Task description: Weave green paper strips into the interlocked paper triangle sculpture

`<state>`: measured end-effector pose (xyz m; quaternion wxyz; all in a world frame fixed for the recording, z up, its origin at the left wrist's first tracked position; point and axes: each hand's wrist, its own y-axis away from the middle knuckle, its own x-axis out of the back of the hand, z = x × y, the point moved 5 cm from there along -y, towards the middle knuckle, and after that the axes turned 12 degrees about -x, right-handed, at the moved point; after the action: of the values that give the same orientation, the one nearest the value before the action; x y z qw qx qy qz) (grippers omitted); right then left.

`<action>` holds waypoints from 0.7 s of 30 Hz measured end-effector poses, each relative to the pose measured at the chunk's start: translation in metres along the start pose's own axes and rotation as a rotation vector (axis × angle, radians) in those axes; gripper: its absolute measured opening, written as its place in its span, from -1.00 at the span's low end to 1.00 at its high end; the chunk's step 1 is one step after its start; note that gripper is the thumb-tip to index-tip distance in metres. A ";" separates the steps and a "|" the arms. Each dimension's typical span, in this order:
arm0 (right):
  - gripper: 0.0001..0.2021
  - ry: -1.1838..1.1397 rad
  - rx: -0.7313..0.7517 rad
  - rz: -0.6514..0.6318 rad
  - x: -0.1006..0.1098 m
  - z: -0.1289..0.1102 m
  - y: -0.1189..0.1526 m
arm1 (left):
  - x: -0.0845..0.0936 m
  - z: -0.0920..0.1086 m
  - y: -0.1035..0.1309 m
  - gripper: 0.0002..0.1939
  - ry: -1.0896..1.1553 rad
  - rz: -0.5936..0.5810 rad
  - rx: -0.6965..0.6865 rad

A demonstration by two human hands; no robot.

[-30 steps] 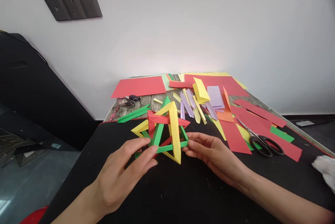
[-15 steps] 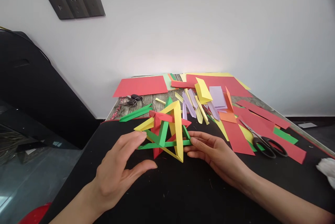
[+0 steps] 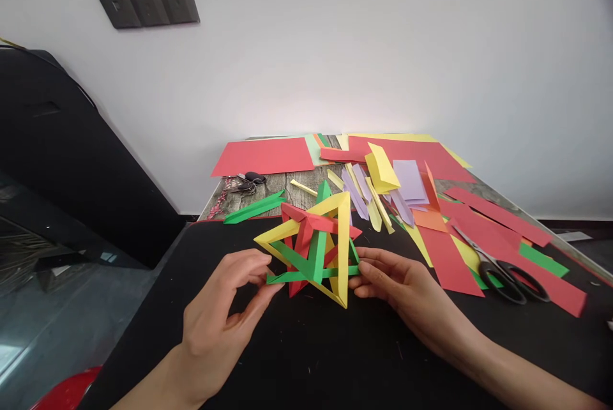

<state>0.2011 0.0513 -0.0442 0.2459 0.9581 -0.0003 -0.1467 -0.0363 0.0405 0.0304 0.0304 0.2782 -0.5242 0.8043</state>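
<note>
An open-framed folded-paper model point(image 3: 342, 250) of interlocking yellow, red and green triangles is held just over the black mat. My left hand point(image 3: 223, 314) pinches its lower left green corner between thumb and fingers. At the opposite side, my right hand point(image 3: 397, 285) is closed on the right-hand green corner, thumb in front and fingers behind. Behind the model, to the left, lies a loose green folded strip point(image 3: 255, 207). Several purple folded strips point(image 3: 354, 193) and pale yellow ones point(image 3: 379, 205) are scattered beyond it.
Black-handled scissors point(image 3: 510, 279) rest on red paper pieces point(image 3: 450, 257) at the right. Red sheets point(image 3: 268, 156) lie along the wall, with keys point(image 3: 249, 181) in front. A folded yellow piece point(image 3: 383, 170) and purple squares point(image 3: 410, 180) sit at the back.
My left hand's thumb and fingers have closed onto the green corner, having been apart. The model has turned slightly. The whole view has shifted a little.
</note>
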 end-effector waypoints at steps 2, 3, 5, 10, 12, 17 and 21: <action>-0.52 0.021 0.011 0.007 0.000 -0.001 0.000 | 0.001 0.002 -0.001 -0.55 0.011 0.008 -0.025; -0.52 0.030 0.018 0.012 0.000 -0.001 0.000 | 0.000 0.002 -0.002 -0.54 0.018 0.001 -0.034; -0.51 0.047 0.028 0.017 0.000 -0.002 0.000 | 0.000 0.002 -0.003 -0.51 0.023 -0.018 -0.052; -0.53 0.038 0.054 0.007 -0.003 -0.005 0.002 | -0.002 0.011 -0.010 -0.47 -0.087 -0.082 -0.146; -0.56 0.016 0.066 -0.015 -0.005 -0.007 0.003 | -0.003 0.015 -0.013 -0.48 -0.190 -0.145 -0.195; -0.57 -0.023 0.099 -0.033 -0.004 -0.008 0.004 | -0.009 0.015 -0.016 -0.47 -0.441 -0.383 -0.335; -0.55 -0.040 0.122 -0.032 -0.003 -0.010 0.005 | -0.008 0.016 -0.023 -0.45 -0.456 -0.414 -0.388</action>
<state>0.2014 0.0521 -0.0327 0.1848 0.9681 0.0011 -0.1692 -0.0151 0.0389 0.0499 0.1273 0.5395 -0.5930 0.5840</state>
